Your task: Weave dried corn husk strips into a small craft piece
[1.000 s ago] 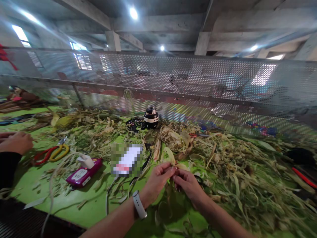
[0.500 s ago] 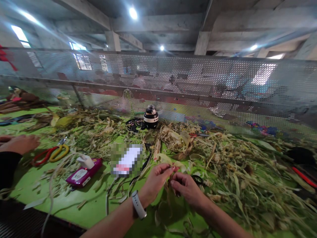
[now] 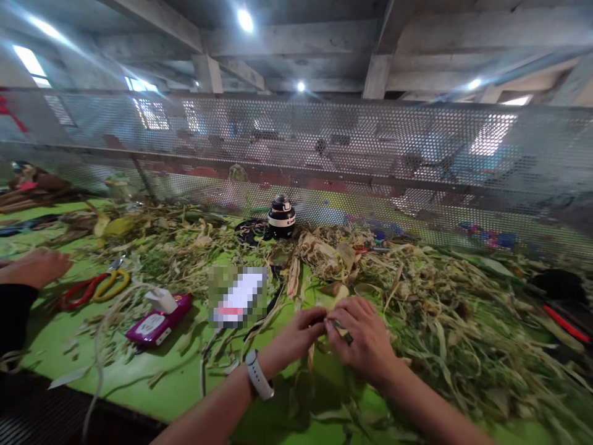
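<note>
My left hand (image 3: 296, 334) and my right hand (image 3: 364, 337) meet just above the green table (image 3: 115, 383), fingertips pinched together on a strip of dried corn husk (image 3: 340, 292). A white watch (image 3: 257, 376) is on my left wrist. Both hands are closed on the husk. The husk piece mostly hides under my fingers. A heap of dried husks and leaves (image 3: 454, 334) lies to the right and behind my hands.
A pink wet-wipe pack (image 3: 157, 321), a blurred phone (image 3: 237, 298) and red-yellow scissors (image 3: 92, 287) lie on the left. Another person's hand (image 3: 34, 267) rests at the far left. A black and white jar (image 3: 281, 217) stands by the perforated metal screen (image 3: 324, 161). Red-handled tool (image 3: 565, 321) at right.
My right hand turned over, back facing up, and slid toward my left. Both hands dropped a little onto the husk. The other person's hand barely shifted.
</note>
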